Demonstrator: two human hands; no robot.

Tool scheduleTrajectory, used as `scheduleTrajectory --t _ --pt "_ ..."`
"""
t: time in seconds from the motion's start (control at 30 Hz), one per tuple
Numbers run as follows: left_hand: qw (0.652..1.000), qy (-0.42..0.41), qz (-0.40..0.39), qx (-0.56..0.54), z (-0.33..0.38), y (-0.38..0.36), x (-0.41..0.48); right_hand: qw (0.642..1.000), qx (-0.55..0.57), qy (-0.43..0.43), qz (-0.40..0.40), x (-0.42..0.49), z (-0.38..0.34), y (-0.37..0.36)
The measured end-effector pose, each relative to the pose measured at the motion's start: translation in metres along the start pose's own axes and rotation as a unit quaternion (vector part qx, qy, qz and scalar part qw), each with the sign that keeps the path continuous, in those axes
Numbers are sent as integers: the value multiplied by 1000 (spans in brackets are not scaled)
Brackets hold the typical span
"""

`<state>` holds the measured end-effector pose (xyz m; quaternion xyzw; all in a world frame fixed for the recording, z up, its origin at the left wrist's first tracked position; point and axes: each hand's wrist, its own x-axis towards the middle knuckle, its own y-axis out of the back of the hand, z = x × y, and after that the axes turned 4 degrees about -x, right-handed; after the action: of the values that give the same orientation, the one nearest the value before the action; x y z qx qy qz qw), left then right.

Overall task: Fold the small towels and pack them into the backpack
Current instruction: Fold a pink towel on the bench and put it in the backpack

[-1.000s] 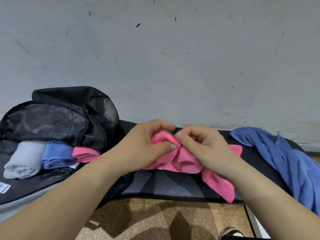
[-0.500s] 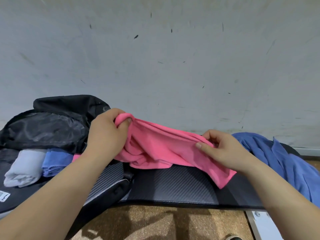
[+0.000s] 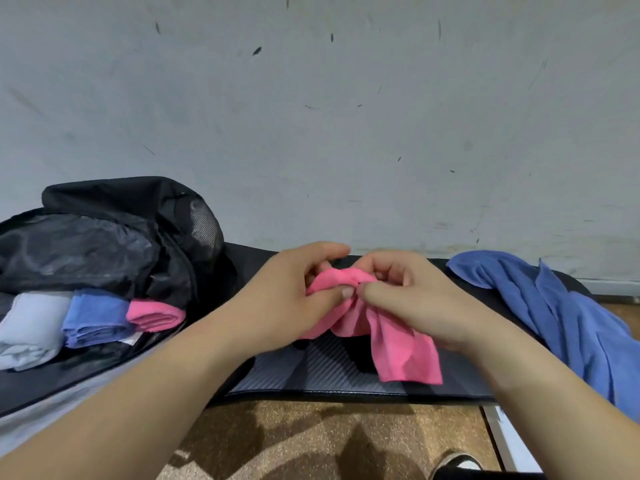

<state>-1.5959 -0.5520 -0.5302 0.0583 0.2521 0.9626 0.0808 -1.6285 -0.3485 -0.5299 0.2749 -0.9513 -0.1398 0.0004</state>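
**A:** What are you holding?

**B:** The pink towel point(image 3: 398, 348). My left grip point(image 3: 287, 299) and my right grip point(image 3: 412, 299) are both clenched on it, side by side. The thumbs nearly meet on top of one bunched edge and the fingers curl behind it.

**A:** Where does the cloth lie from there?

**B:** The gathered part sits right between the two grips, above the middle of the bench point(image 3: 329, 379). Most of the rest falls away toward five o'clock, under my right palm, and the loose end spreads over the dark ribbed surface. A smaller fold shows at seven o'clock, under my left palm. I cannot tell whether the loose end touches the bench.

**A:** And the backpack?

**B:** The backpack point(image 3: 114, 237) is well apart, at nine o'clock from my grips. It is black and slumped at the left end of the bench, against the wall point(image 3: 346, 133). Three folded pieces lie in a row just below its upper flap, each touching the next. The folded grey towel point(image 3: 31, 327) is farthest out, the folded blue towel point(image 3: 95, 317) is in the middle, and the folded pink towel point(image 3: 156, 315) is nearest my left wrist.

**A:** Anything on the other side?

**B:** A loose blue towel point(image 3: 561, 317) is heaped at three o'clock and drapes over the bench's right end. At six o'clock is the patterned brown floor point(image 3: 294, 441), and the toe of a shoe point(image 3: 457, 462) shows toward five.
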Motion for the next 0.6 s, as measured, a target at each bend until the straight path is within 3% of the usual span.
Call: scheduleTrajectory --t 0.3,0.47,0.6 --pt "995 34 94 -26 -7 12 11 984 116 -107 88 1 8 29" --pt "981 91 165 -54 -18 21 15 967 194 -99 129 -2 10 34" --pt "958 150 245 -21 -28 31 18 941 204 -109 247 3 15 23"
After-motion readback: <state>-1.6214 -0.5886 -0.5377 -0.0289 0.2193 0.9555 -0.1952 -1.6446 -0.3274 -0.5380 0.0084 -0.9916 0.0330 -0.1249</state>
